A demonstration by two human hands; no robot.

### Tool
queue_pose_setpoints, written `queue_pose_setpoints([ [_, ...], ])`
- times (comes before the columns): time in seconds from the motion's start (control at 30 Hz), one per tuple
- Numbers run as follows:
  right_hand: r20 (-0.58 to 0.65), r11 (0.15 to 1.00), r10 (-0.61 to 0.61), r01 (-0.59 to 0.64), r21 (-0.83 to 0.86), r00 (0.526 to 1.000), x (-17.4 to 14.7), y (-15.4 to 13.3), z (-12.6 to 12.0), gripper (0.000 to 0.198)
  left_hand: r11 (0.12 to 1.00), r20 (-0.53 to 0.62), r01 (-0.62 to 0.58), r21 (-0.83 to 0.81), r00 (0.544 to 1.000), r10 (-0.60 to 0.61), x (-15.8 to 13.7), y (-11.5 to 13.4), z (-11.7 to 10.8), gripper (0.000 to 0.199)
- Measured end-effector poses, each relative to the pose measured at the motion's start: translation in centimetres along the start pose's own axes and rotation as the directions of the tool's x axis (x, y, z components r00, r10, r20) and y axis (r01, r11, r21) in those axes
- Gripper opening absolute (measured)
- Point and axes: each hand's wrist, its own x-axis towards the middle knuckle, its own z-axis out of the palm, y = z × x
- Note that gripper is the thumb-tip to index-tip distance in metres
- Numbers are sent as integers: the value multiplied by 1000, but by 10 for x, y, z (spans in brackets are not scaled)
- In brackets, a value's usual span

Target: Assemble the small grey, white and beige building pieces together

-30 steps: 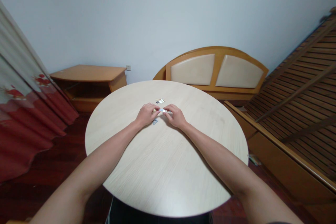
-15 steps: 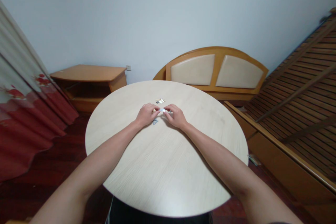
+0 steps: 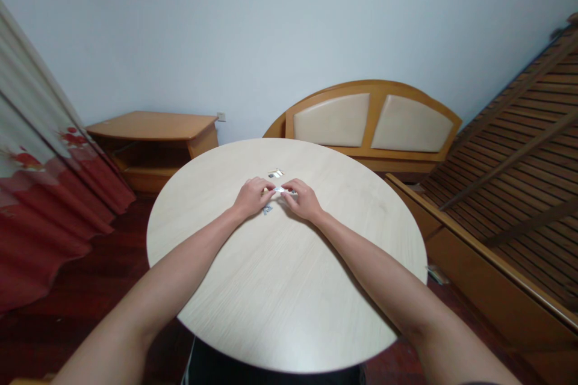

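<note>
Over the middle of the round pale table [image 3: 289, 289], my left hand [image 3: 253, 197] and my right hand [image 3: 303, 200] face each other with fingertips nearly meeting. Between them they pinch a small, flat whitish piece [image 3: 279, 189], one hand at each end. It is too small to make out its kind. Just beyond the fingers lie several small flat pieces [image 3: 276, 173], white, dark and tan. A small grey-blue piece [image 3: 267, 209] rests on the tabletop beside my left wrist. Something small shows partly behind my right fingers.
A low wooden cabinet [image 3: 156, 125] stands behind the table at the left, near a red and white curtain [image 3: 49, 210]. Behind at the right are a padded wooden headboard [image 3: 332, 120] and a leaning slatted wooden frame [image 3: 519, 162].
Both hands stay in almost the same place. The whitish piece between the fingertips looks slightly turned, now flatter than before.
</note>
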Motion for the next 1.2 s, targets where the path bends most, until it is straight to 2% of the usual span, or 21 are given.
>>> queue_pose_setpoints([
  [0.43,-14,1000,-20,20,-4,1000,-1,2,1,14,1000,8,4,8,1000,-4,0,1,1,10],
  [0.57,-9,1000,-21,21,3,1000,-1,1,0,14,1000,-39,18,4,999,-18,0,1,-3,13],
  [0.67,44,999,-42,43,-2,998,-1,-6,2,12,997,-124,72,-21,989,-74,2,-4,-10,20],
  [0.73,124,997,-67,70,-18,990,-2,-14,6,12,993,-155,111,-41,981,-116,2,-8,-13,24],
  [0.87,264,991,-91,113,-68,960,-3,-25,15,12,989,-141,141,-37,979,-145,2,-11,-12,25],
  [1.1,287,992,-77,103,-78,955,-5,-26,17,15,992,-95,126,-2,987,-126,2,-6,-7,22],
  [1.2,261,996,-62,78,-52,963,-3,-22,15,20,991,-97,134,-2,986,-134,3,-7,-9,22],
])
